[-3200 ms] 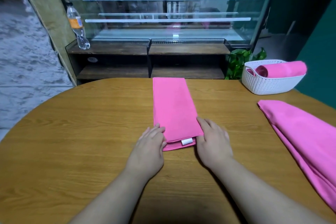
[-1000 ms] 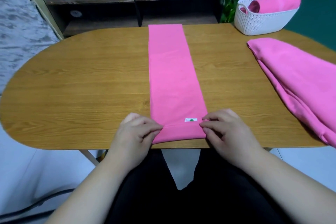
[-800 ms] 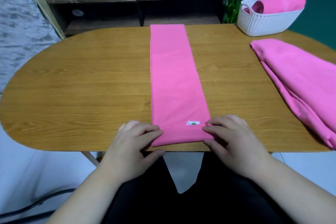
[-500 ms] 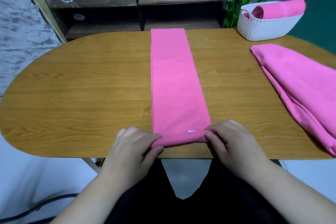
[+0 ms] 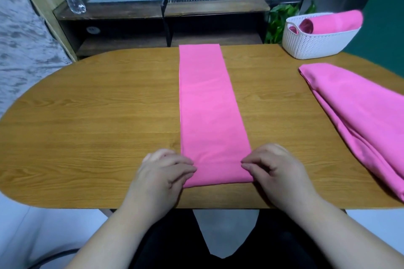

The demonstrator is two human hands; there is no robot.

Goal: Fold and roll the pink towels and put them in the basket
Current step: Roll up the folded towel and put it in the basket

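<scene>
Left hand [image 5: 162,172] and right hand [image 5: 275,168], fingers curled, pinched the strip [image 5: 207,105] at its near end, one per edge; the first turn looked begun. Judgement: roll tight, both sides level, or it cones. Right of strip on the counter [image 5: 87,116]: loose towel [image 5: 360,116]. Beyond, far right: basket [image 5: 314,46], one roll [image 5: 334,22] inside.

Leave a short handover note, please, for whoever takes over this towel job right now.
Left hand and right hand: each grips one side of the near end of the folded towel, fingers curled.
The folded towel lies as a long strip across the table, its near end turned over as the start of a roll.
Done: one rolled towel lies in the white basket.
Left: roll up this strip and basket it, then fold, roll and basket the loose towel on the right.
</scene>
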